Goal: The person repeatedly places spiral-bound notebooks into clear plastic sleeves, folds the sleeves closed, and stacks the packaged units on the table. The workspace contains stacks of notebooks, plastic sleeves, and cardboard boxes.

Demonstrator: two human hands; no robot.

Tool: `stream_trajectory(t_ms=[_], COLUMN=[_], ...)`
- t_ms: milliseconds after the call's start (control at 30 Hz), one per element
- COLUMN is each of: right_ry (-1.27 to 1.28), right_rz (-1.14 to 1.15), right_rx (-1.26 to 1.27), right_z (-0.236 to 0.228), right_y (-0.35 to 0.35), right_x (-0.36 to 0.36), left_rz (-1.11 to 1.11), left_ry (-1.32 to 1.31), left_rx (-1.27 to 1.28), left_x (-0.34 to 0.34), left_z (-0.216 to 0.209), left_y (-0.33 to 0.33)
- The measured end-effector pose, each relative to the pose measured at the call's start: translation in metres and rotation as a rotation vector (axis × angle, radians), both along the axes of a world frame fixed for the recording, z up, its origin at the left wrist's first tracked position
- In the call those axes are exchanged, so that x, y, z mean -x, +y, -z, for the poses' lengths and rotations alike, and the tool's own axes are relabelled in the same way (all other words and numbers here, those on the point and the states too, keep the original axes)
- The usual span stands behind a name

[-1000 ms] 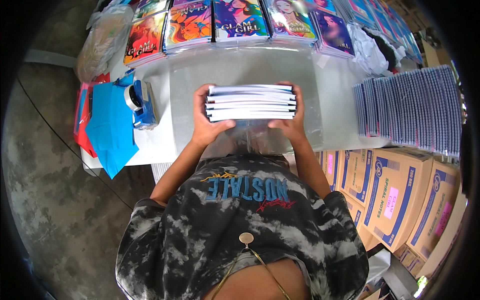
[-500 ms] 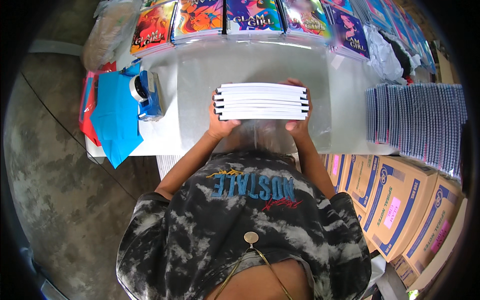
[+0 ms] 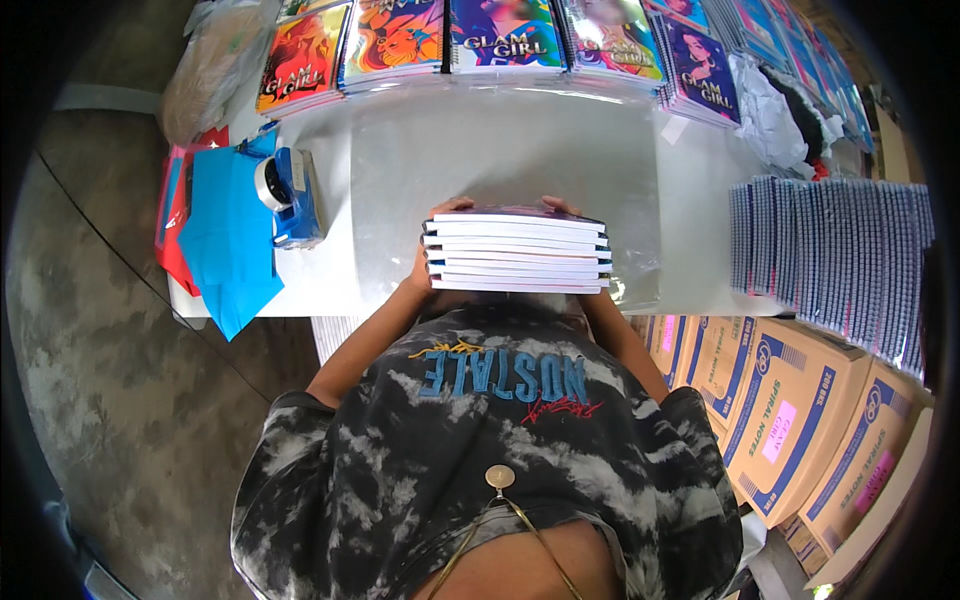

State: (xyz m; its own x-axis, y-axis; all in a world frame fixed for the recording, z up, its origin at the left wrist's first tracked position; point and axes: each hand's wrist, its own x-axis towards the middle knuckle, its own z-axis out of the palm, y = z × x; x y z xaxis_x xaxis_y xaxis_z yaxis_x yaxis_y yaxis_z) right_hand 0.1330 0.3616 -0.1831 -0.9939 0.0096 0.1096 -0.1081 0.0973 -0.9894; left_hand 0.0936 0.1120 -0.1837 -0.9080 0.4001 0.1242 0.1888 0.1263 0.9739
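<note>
A stack of several notebooks (image 3: 517,255) is held between my two hands just in front of my chest, its white page edges turned up towards me. My left hand (image 3: 422,268) grips the left end, where dark bindings show, with fingers curled over the far side. At the other end my right hand (image 3: 562,205) wraps round the stack; its fingertips show beyond the far edge and the rest is mostly hidden. A strip of dark, colourful cover is visible along the far side. Beneath the stack lies a clear plastic sheet (image 3: 400,150) on the white table (image 3: 690,230).
Piles of colourful spiral notebooks (image 3: 505,35) line the far edge. At left are a blue tape dispenser (image 3: 300,195) and blue sheet (image 3: 230,235). On the right stands a long row of spiral-bound notebooks (image 3: 830,255), with cardboard boxes (image 3: 795,410) below and crumpled plastic (image 3: 770,120) behind.
Both hands have brought the notebook stack nearer to my body. It has tilted a little, so that a strip of cover now shows at its far side.
</note>
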Motion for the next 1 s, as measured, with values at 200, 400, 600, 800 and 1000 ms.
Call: stream_trajectory(t_ms=[200, 400, 600, 800, 1000], right_ry=[-0.036, -0.701, -0.706, -0.103, -0.248], right_rz=[0.16, -0.025, 0.176, 0.864, 0.708], right_rx=[-0.335, -0.611, -0.878, -1.303, -0.583], right_z=[-0.09, -0.074, -0.076, -0.023, -0.048], right_y=[-0.011, -0.002, 0.011, 0.055, 0.054], right_x=[0.013, 0.062, 0.06, 0.021, 0.031], left_rz=[-0.203, -0.095, -0.188, -0.895, -0.938], left_ry=[-0.281, -0.659, -0.49, 0.091, 0.123], left_rx=[0.305, 0.603, 1.049, 1.231, 0.917], left_x=[-0.005, 0.047, 0.054, 0.046, 0.055], left_z=[-0.099, -0.071, -0.116, -0.023, -0.027], left_y=[0.02, 0.024, 0.021, -0.031, -0.024])
